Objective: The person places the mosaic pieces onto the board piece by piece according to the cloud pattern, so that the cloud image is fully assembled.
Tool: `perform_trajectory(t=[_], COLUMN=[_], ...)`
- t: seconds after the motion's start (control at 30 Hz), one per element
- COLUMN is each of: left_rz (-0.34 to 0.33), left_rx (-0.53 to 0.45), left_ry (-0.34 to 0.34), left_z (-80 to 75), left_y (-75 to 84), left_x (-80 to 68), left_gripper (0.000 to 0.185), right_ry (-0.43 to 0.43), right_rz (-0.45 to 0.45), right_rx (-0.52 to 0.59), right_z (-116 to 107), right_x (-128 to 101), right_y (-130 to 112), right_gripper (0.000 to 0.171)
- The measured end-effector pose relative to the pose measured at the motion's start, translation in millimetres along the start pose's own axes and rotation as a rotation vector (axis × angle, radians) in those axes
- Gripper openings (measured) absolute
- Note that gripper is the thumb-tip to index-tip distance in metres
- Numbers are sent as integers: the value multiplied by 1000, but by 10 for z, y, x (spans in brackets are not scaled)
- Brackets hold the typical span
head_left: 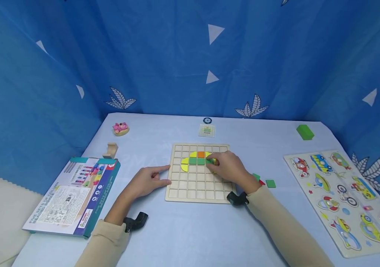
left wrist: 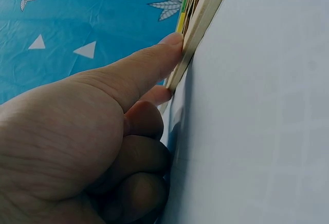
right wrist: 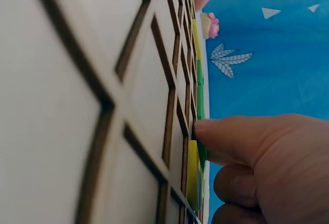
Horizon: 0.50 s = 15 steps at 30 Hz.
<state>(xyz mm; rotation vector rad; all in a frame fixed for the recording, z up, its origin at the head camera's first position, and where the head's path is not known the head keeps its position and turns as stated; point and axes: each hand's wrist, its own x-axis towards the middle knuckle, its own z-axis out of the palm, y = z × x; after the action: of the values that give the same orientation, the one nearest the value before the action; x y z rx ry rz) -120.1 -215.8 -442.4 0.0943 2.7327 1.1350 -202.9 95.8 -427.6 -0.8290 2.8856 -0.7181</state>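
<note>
A wooden grid board [head_left: 182, 194] lies on the table with yellow quarter-round tiles [head_left: 185, 168], an orange tile [head_left: 201, 154] and green square tiles [head_left: 193, 161] set in its upper cells. My left hand [head_left: 147, 180] touches the board's left edge with straight thumb and index finger; in the left wrist view its other fingers are curled under. Over the board's right half, my right hand [head_left: 229, 167] pinches a green tile [right wrist: 202, 154] at the right end of the green row. A yellow tile [right wrist: 193, 175] beside it shows in the right wrist view; my fingers partly hide both.
Loose green [head_left: 270, 183] and red [head_left: 262, 182] tiles lie by my right wrist. Behind the board are a pattern card [head_left: 207, 130] and a dark ring [head_left: 207, 120]. A box [head_left: 73, 196], wooden piece [head_left: 110, 150] and pink figurine [head_left: 120, 128] sit left; a puzzle board [head_left: 316, 222] and green block [head_left: 305, 132] right.
</note>
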Motion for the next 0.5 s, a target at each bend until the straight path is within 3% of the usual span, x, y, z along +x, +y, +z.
perform_trajectory(t=[0.33,0.5], left_rz=[-1,6], left_rx=[-4,3], left_ry=[12,7], left_z=[7,5], left_y=[-8,-5], left_x=[-7,-1], left_gripper=[61,61], right_ry=[70,107], right_rz=[41,95], right_rx=[10,43], right_z=[-1,-223], right_x=[-15,-149], right_y=[4,82], right_gripper=[25,28])
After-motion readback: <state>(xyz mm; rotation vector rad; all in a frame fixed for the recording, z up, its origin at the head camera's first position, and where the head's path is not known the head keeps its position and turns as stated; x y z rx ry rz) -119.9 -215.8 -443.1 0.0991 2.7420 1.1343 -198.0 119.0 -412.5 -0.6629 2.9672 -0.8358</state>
